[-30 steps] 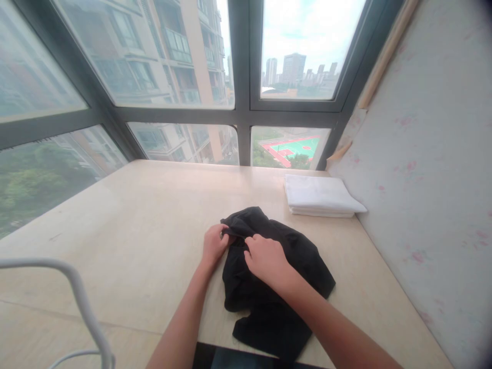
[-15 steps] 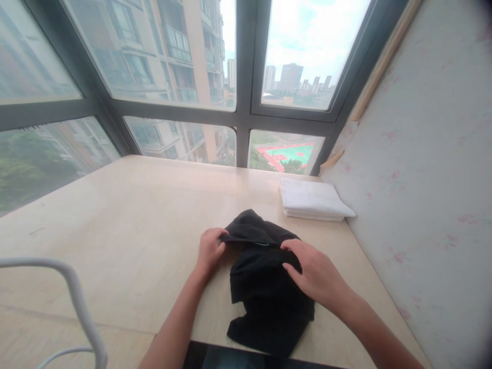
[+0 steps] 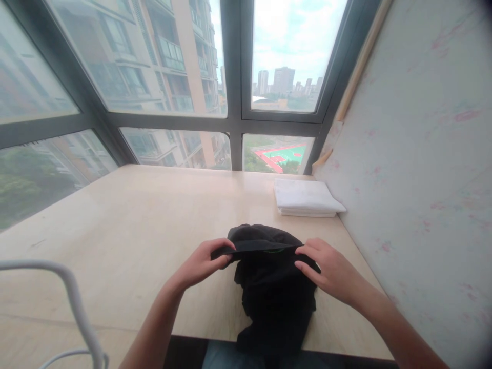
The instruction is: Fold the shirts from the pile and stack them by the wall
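A black cloth garment (image 3: 274, 292) lies bunched near the front edge of the pale tabletop, its lower end hanging over that edge. My left hand (image 3: 205, 260) pinches the left end of its upper band between thumb and fingers. On the other side, my right hand (image 3: 326, 266) grips the band's right end, thumb below and fingers above. The band is stretched nearly straight between the two hands, with a small green mark at its middle.
A folded white cloth (image 3: 307, 197) lies at the back right, beside the patterned wall (image 3: 415, 179). At the lower left a curved white tube (image 3: 75, 292) rises over the tabletop (image 3: 115, 230). Framed windows (image 3: 234, 123) stand behind.
My hands have moved farther apart, pulling the band wider and straighter. The garment's lower part has shifted and now hangs over the front edge. The view has turned slightly.
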The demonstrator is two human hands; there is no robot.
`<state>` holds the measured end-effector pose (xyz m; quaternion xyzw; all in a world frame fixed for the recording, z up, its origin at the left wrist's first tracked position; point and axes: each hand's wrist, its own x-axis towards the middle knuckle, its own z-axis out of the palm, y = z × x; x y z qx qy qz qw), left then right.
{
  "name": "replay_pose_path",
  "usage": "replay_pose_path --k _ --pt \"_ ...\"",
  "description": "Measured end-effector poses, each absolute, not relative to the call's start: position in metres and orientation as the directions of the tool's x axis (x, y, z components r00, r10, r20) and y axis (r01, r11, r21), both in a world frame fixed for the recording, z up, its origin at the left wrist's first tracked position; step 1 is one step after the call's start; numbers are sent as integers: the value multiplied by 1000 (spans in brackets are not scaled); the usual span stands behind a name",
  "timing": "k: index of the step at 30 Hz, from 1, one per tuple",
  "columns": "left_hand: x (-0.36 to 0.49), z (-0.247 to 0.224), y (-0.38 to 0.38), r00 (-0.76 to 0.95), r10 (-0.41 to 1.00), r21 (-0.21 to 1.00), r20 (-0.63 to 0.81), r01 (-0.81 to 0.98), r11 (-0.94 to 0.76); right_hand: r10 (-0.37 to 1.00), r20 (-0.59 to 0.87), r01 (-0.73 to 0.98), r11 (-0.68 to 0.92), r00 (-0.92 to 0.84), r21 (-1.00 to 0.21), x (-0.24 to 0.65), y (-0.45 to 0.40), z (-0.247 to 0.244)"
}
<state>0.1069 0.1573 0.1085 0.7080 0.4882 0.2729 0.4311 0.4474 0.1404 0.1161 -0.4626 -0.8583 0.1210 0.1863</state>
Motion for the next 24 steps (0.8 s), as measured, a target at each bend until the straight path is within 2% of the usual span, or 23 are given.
replay_pose_path --k 3,6,9,12,14,16,20,22,24 --pt "109 116 155 293 955 915 -44 395 -79 815 253 724 580 -522 -375 448 135 123" --pt "107 119 153 204 977 949 -65 314 -3 744 380 642 667 -549 -379 454 132 130" --pt "103 124 150 171 984 984 -58 176 28 760 435 601 649 -483 -466 468 136 129" --pt "100 126 151 219 974 998 -52 56 41 911 341 606 410 -233 -681 479 147 115" --pt "100 124 153 259 963 996 -76 60 63 970 228 510 239 -85 -826 480 154 103" --pt "100 121 156 291 950 989 -113 124 80 992 120 356 124 -33 -926 475 157 93" --pt "95 113 156 332 924 960 -193 259 107 999 -30 122 -27 -21 -992 468 154 79" --pt "88 108 153 356 906 948 -230 293 125 997 -58 117 -51 -58 -992 471 149 76" --pt "79 101 149 367 892 932 -265 334 139 984 -60 185 -29 -167 -982 477 143 74"
